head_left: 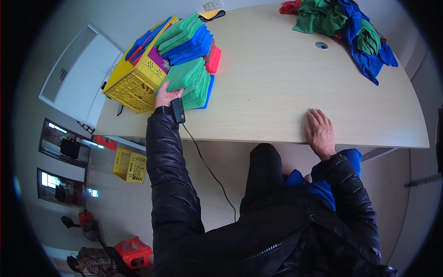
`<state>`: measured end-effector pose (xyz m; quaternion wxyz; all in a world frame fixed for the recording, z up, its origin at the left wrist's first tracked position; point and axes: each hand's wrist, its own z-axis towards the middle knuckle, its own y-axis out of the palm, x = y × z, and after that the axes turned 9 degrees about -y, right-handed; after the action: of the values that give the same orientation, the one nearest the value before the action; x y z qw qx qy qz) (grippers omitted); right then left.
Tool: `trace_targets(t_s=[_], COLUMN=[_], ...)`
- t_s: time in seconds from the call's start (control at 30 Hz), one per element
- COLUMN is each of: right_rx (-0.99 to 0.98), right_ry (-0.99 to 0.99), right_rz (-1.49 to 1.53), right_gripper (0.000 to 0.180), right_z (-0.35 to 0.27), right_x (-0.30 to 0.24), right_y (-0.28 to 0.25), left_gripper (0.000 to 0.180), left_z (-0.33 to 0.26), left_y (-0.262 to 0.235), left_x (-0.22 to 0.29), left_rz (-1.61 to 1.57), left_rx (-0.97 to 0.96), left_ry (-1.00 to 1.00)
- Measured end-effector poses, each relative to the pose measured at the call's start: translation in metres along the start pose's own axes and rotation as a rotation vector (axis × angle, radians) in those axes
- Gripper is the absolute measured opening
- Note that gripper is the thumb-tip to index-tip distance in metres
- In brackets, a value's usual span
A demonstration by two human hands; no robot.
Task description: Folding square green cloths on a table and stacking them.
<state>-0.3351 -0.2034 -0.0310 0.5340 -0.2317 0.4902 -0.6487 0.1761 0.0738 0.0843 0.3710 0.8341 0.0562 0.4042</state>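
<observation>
My left hand (169,96) is at the near left corner of a stack of green folded cloths (196,92), thumb over the top folded green cloth (184,74) and fingers closed at its edge. A blue folded cloth shows beneath this stack. Behind it stand more piles: green folded cloths (177,34) over blue folded cloths (194,46), with red folded cloths (213,60) beside them. My right hand (320,133) rests flat on the table's front edge, fingers stretched out and holding nothing. A small black device with a cable (178,111) sits at my left wrist.
Left of the stacks stands a yellow crate (134,87) with folded cloths on it. A loose heap of green, blue and red cloths (323,21) lies on the table (267,92) at the far right. Blue cloth (353,161) hangs by my lap. Another person (99,261) is at lower left.
</observation>
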Motion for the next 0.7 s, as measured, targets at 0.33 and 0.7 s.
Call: trace_targets(t_s=[0.33,0.7], right_rx=[-0.070,-0.084], right_ry=[-0.170,0.316], right_rz=[0.197,0.155], right_gripper=[0.040,0.047], right_z=[0.007,0.054], right_x=[0.040,0.363], right_y=[-0.016,-0.107], left_gripper=[0.045,0.024], left_z=[-0.101,-0.107], left_y=[0.044,0.100], left_x=[-0.150,-0.361], left_rz=[0.575,1.748], left_rx=[-0.202,-0.272], left_ry=[-0.083,1.065])
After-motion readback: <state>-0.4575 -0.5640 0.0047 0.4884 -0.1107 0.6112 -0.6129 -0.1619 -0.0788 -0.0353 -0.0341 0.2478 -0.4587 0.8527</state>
